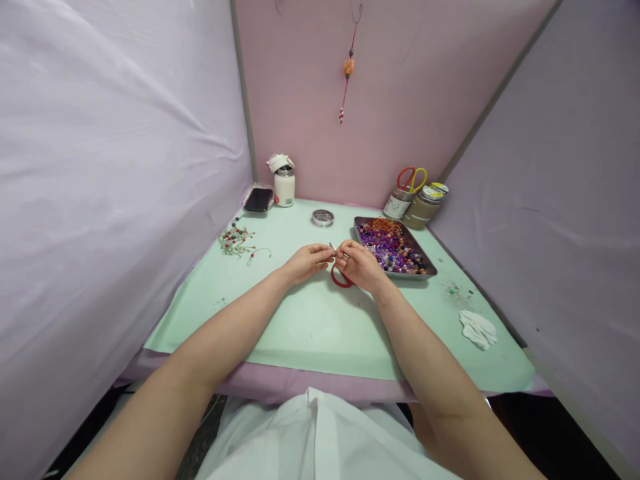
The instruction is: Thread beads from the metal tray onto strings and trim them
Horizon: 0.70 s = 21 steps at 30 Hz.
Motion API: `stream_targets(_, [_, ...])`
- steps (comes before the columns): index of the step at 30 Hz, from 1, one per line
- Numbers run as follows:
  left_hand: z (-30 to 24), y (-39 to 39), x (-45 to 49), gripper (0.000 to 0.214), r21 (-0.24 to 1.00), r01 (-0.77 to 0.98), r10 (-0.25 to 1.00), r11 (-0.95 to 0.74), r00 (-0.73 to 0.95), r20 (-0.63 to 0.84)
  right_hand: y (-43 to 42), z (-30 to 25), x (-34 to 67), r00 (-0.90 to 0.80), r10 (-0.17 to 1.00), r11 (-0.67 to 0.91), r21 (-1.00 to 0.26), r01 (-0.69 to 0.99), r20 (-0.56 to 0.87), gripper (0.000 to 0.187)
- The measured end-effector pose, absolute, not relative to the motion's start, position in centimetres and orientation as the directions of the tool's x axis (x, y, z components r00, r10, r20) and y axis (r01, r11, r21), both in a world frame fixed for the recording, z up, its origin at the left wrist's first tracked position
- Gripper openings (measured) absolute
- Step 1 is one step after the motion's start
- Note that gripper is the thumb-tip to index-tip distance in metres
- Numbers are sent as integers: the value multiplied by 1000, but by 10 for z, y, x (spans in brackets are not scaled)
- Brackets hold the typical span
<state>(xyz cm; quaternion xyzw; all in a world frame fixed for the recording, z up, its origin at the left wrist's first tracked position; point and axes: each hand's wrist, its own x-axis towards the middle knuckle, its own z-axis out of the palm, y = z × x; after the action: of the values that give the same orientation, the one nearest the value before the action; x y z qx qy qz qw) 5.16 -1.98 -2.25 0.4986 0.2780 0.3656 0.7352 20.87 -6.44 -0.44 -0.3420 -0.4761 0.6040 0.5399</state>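
My left hand (311, 263) and my right hand (358, 264) meet over the middle of the table, fingertips almost touching. Thumb and fingers of each are pinched together. Something tiny, partly metallic-looking, shows between them, too small to name. Just below my right hand is the red handle loop (342, 277) of what look like scissors; the rest is hidden by the fingers, and I cannot tell if it lies on the table. Right beside that hand stands a dark metal tray (419, 276) filled with purple, dark and orange beads.
Strung beads (237, 240) lie tangled on the pale green table (320, 333) at left. A round clear case (323, 217), a phone (259, 199) and a white bottle (285, 187) stand behind. At right are jars (423, 208), scissors (412, 179) and a white glove (478, 329). A beaded cord (349, 67) hangs.
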Motion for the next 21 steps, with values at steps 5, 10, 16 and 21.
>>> stream_targets(5, [-23,-9,48,23,887,-398,886,234,463,-26,-59,-13,216,62,982,169,-977,128,178,16])
stream_targets(10, [-24,2,43,19,839,-512,957,184,289,-34,-66,-20,217,-20,941,171,-425,889,337,12])
stream_targets(16, [-26,6,41,24,835,-539,988,109,154,-29,-77,-17,205,49,977,-31,-92,995,206,20])
stream_targets(21, [-29,7,43,24,840,-534,989,90,146,-13,-78,-18,205,99,991,-84,-160,984,90,20])
